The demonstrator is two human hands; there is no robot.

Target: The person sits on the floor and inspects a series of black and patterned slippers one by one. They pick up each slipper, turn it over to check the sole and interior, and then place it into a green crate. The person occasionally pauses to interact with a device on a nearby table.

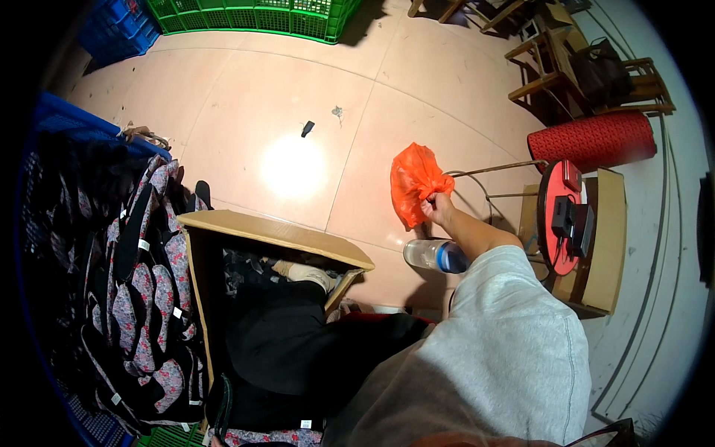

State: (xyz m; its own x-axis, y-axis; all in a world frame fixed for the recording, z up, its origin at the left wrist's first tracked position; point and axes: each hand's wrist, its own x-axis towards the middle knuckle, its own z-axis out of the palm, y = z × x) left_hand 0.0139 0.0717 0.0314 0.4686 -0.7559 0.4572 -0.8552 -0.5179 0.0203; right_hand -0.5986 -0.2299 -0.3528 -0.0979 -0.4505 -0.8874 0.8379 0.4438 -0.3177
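Note:
My right hand point(441, 209) is closed round the gathered neck of an orange-red plastic bag point(414, 182), held out in front of me to the right. What is inside the bag cannot be seen. Below that forearm lies a clear bottle with a blue band at its lid end point(433, 255). Of my left hand point(217, 442), only a sliver appears at the lower edge, beside a black-and-floral fabric piece point(268, 437); its fingers are mostly hidden.
Black and floral fabric pieces point(153, 298) are heaped on the left, next to an open cardboard box point(279, 232). Right of me are a red-topped stool point(555, 238) carrying black devices, a red roll point(592, 143) and wooden chairs point(547, 86). A green crate point(253, 18) stands far off.

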